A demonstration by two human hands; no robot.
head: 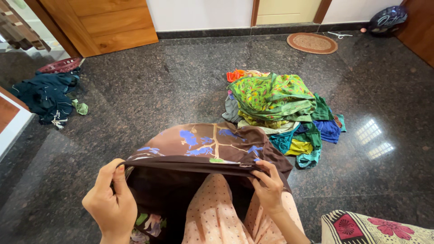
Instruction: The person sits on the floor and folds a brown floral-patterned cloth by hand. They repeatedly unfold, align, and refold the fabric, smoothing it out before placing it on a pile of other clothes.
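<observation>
A brown cloth point(199, 149) printed with blue flowers and pale branches is stretched out in front of me, its far part lying on the dark granite floor point(158, 90). My left hand point(110, 203) pinches its near edge at the left. My right hand point(269, 185) pinches the same edge at the right. The cloth's lower part hangs down between my hands over my lap, which is covered in peach dotted fabric point(217, 212).
A pile of folded and loose clothes point(280, 113), mostly green, blue and yellow, lies to the right. A dark blue heap point(47, 95) sits far left by a red basket point(61, 65). A round mat point(312, 43), a helmet point(388, 19) and a floral cushion point(375, 228) are nearby.
</observation>
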